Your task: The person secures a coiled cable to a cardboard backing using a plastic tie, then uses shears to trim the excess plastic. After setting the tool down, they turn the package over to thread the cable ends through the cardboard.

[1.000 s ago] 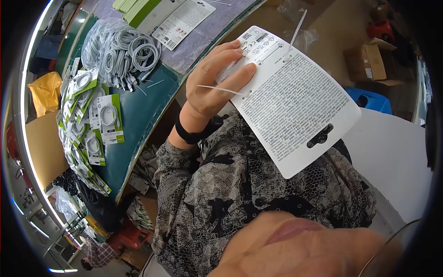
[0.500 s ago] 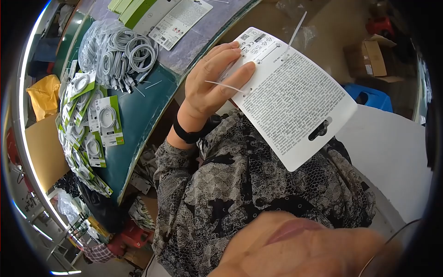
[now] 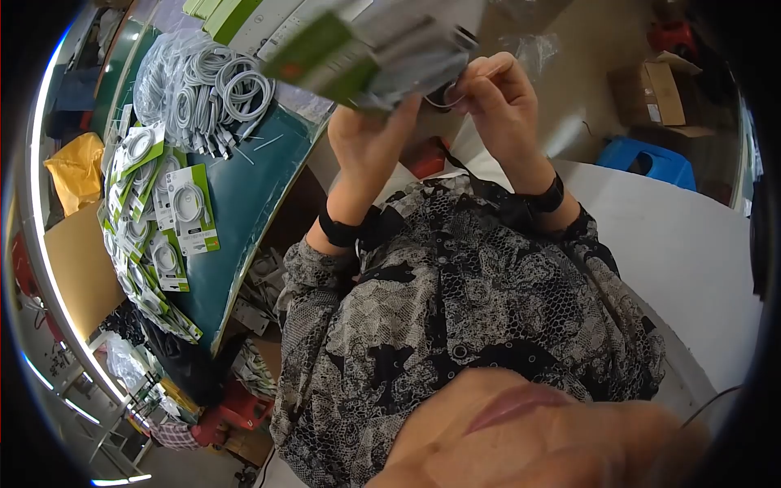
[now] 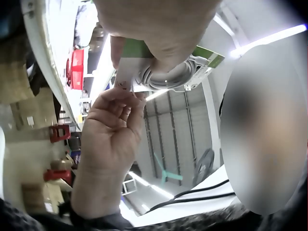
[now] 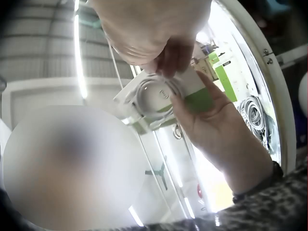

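Observation:
In the head view my left hand (image 3: 362, 150) holds a green-and-white packaging card (image 3: 321, 61), raised and blurred. A coiled pale cable (image 4: 161, 79) lies against the card's face in the left wrist view, with my left thumb over part of it. My right hand (image 3: 504, 102) has its fingertips pinched together at the card's edge. Beside them a thin white loop (image 3: 439, 99) shows, perhaps the end of a cable tie. From the right wrist, the cable's ring rests on the card, my left fingers supporting it; the right fingertips are partly hidden.
Left on the green table (image 3: 252, 187) lie a bundle of coiled cables (image 3: 203, 89) and a pile of carded cables (image 3: 189, 207). Green-edged cards (image 3: 232, 20) are stacked behind. A cardboard box (image 3: 659, 93) and a blue stool (image 3: 647, 167) stand on the right.
The card has turned from its printed back to its green front and swung up and left in my left hand. My right hand has come into view at its edge.

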{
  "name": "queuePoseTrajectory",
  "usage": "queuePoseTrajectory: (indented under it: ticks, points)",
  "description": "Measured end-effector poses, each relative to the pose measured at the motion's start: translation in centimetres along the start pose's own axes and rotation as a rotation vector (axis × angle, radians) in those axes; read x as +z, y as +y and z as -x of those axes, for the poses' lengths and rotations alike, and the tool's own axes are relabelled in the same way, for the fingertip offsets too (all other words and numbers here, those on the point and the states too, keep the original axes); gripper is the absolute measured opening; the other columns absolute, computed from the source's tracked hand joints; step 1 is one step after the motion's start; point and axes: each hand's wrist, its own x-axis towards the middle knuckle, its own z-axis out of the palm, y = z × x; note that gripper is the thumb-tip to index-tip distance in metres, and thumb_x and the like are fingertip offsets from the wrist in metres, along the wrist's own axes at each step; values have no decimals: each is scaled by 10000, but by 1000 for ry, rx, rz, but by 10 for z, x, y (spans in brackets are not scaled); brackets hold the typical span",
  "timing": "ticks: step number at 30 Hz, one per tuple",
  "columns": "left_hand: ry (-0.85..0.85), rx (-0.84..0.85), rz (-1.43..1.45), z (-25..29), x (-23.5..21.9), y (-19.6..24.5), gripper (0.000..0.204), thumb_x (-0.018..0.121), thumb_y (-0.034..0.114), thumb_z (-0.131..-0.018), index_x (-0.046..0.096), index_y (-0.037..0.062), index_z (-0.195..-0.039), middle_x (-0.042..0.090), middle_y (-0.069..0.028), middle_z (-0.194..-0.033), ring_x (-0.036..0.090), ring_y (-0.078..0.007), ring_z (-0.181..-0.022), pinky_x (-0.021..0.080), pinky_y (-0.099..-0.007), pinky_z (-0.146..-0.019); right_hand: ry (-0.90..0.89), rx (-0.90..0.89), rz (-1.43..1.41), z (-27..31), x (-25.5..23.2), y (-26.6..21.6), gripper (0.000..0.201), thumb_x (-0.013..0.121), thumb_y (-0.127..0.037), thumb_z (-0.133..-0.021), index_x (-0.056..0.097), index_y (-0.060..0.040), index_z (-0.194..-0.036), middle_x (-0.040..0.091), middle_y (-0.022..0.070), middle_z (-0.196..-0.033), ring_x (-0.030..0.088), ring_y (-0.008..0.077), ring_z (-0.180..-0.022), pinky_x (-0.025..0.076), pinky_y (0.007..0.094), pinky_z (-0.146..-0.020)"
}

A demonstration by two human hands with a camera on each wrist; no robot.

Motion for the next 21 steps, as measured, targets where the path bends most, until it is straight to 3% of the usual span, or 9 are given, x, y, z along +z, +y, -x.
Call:
queuePoseTrajectory:
  ticks: [2, 3, 6, 11, 14, 21]
  points:
    - [218, -405, 496, 7, 7, -8, 269, 671, 0, -806, 579, 26, -1057, 617, -65, -1030, 602, -150, -923, 500, -261, -774, 15, -48, 165, 1, 9, -6, 268, 599, -45, -885, 502, 19, -1127, 605, 126, -952, 586, 150, -731, 488, 244, -639]
    - [220, -405, 494, 7, 7, -8, 269, 671, 0, -806, 579, 26, -1057, 617, -65, -1030, 602, -150, -923, 500, -261, -774, 14, -47, 164, -1, 12, -9, 268, 599, -45, -885, 502, 19, -1127, 605, 126, -952, 586, 150, -731, 488, 244, -639]
    - [228, -586, 675, 7, 8, -9, 230, 623, 21, -869, 541, 24, -1084, 603, -40, -1068, 568, -116, -954, 472, -252, -810, -93, -312, 819, -3, 18, -18, 217, 607, 20, -857, 536, 19, -1062, 612, 98, -883, 571, 124, -666, 478, 238, -609]
    - [245, -532, 677, 11, 11, -15, 241, 642, 2, -849, 547, 18, -1070, 600, -45, -1081, 569, -107, -934, 461, -239, -803, -11, -274, 900, -13, 40, -31, 202, 628, 45, -819, 582, 11, -1013, 606, 80, -807, 576, 125, -638, 469, 238, -581]
    - [229, -429, 489, 17, 9, -27, 246, 653, -2, -841, 553, 11, -1065, 602, -48, -1075, 562, -99, -941, 453, -228, -800, -177, -449, 1155, -18, 33, -31, 178, 641, 56, -783, 628, -10, -948, 593, 64, -755, 583, 144, -625, 460, 249, -539]
    - [181, -339, 334, 18, 9, -24, 248, 658, -14, -829, 569, 7, -1060, 610, -42, -1033, 558, -97, -932, 454, -234, -791, -154, -491, 1279, -17, 42, -34, 173, 659, 51, -742, 655, -29, -896, 581, 68, -752, 568, 183, -582, 453, 277, -507]
